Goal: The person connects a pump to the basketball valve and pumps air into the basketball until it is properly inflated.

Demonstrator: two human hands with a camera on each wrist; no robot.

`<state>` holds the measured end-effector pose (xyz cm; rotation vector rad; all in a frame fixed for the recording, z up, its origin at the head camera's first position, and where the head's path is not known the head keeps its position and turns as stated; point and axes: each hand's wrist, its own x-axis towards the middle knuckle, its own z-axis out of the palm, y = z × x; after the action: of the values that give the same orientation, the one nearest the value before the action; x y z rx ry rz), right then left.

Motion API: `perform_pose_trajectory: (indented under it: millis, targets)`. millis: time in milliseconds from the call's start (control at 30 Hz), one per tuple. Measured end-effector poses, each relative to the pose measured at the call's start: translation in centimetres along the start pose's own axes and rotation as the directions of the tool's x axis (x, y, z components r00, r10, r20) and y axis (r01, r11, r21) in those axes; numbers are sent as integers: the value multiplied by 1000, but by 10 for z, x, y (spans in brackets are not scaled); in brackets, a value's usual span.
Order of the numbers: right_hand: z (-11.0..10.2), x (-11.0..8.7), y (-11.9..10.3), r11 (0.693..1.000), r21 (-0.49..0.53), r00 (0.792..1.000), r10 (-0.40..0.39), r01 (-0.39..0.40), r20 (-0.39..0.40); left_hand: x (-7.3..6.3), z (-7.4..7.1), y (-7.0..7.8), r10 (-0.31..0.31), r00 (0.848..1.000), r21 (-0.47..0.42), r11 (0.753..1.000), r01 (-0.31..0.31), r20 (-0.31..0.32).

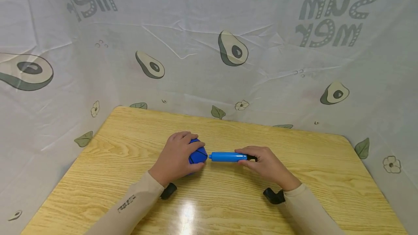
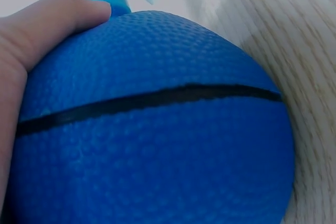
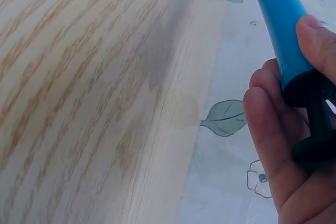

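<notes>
My left hand (image 1: 176,157) grips a small blue ball (image 1: 197,156) with black seam lines, fingers over its top and thumb at its near side. Close up in the left wrist view, the pebbled ball (image 2: 157,166) rests beside the wood grain. A blue hand pump (image 1: 226,157) lies level in my right hand (image 1: 266,164), pinched between thumb and fingers near its black end. Its narrow tip meets the ball's right side; whether it is inserted I cannot tell. In the right wrist view, the black pump handle (image 3: 317,153) sits a short rod's length out from the barrel.
Both hands work over a light wooden table (image 1: 130,133) with rounded back corners. Behind and beside it hangs a pale curtain (image 1: 192,82) printed with avocados, leaves and flowers. Black wrist-worn pieces (image 1: 273,196) show under both forearms.
</notes>
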<state>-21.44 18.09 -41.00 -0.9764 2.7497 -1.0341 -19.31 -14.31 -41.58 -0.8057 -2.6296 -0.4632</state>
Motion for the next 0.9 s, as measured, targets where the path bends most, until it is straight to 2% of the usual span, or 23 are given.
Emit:
perform_pose_trajectory:
  millis: [733, 900]
  targets:
    - [-2, -9, 5, 1000, -11, 1000, -12, 11, -26, -3, 1, -1, -11, 1000, -23, 1000, 11, 0]
    - [-4, -11, 6, 1000, 0, 1000, -1, 1, -30, -3, -1, -1, -8, 1000, -27, 1000, 9, 17]
